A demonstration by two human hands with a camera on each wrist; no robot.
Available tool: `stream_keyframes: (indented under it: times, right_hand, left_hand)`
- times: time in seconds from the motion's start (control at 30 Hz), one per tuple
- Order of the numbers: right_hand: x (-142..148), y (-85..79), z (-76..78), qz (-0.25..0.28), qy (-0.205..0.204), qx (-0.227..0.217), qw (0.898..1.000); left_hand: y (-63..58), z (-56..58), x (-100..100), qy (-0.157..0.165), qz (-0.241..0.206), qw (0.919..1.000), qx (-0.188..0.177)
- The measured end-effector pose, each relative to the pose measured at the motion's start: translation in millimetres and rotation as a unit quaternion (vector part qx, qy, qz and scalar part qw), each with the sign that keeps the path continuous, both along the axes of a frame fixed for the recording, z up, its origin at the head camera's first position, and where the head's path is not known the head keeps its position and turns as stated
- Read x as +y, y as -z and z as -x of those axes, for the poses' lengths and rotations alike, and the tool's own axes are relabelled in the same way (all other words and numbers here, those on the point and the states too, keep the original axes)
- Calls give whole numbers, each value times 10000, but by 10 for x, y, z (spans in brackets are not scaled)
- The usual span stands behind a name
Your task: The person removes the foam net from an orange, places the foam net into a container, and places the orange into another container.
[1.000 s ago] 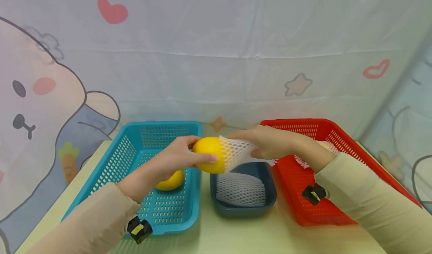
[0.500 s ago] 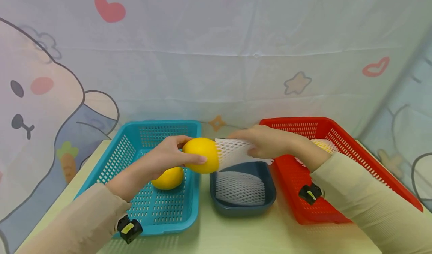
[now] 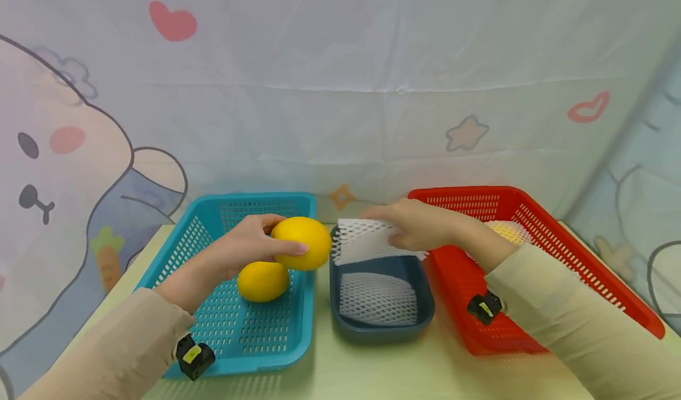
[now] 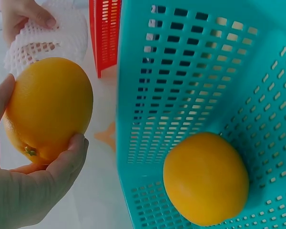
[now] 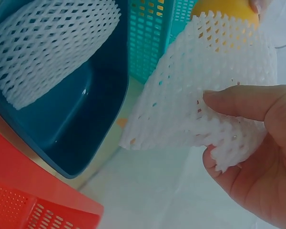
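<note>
My left hand (image 3: 247, 249) holds an orange (image 3: 303, 243) over the right rim of the blue basket; its green stem end shows in the left wrist view. To its right, my right hand (image 3: 420, 225) pinches a white foam net sleeve (image 5: 200, 86) between thumb and fingers, above the dark blue tub. A narrow gap separates the bare orange from the sleeve's frayed edge in the head view. Below my left hand, a second orange (image 3: 263, 283) lies in the blue basket. Another white foam net sleeve (image 3: 378, 298) lies flat in the tub.
The blue basket (image 3: 282, 361) stands at left, the dark blue tub (image 3: 383, 334) in the middle, and a red basket (image 3: 468, 344) at right. Inside the red basket is a net-wrapped yellow fruit (image 3: 508, 231), partly behind my right forearm. A printed cloth (image 3: 340, 93) hangs behind.
My left hand has drawn the orange leftward, out of the foam net sleeve that covered its right end. The right hand stays nearly in place, still pinching the sleeve.
</note>
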State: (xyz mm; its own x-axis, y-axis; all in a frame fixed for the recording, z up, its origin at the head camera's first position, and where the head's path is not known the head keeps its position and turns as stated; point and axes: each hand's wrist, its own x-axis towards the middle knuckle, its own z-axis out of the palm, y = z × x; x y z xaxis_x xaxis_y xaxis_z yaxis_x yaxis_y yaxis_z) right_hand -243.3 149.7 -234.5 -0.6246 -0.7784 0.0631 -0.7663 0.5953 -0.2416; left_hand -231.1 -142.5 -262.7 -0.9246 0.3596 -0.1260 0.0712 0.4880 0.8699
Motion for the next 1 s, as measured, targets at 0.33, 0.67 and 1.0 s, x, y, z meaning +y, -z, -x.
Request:
stream_keyframes:
  times: [0.33, 0.67, 1.0]
  right_hand:
    - [-16, 113, 60, 153, 104, -158, 9997]
    - [13, 256, 131, 68, 147, 52, 9999]
    - [10, 362, 209, -3, 336, 79, 9994]
  left_hand:
    - [12, 119, -103, -189, 178, 9995, 182]
    - [81, 261, -190, -396, 283, 9985, 239]
    - [186, 418, -286, -600, 104, 9981, 135]
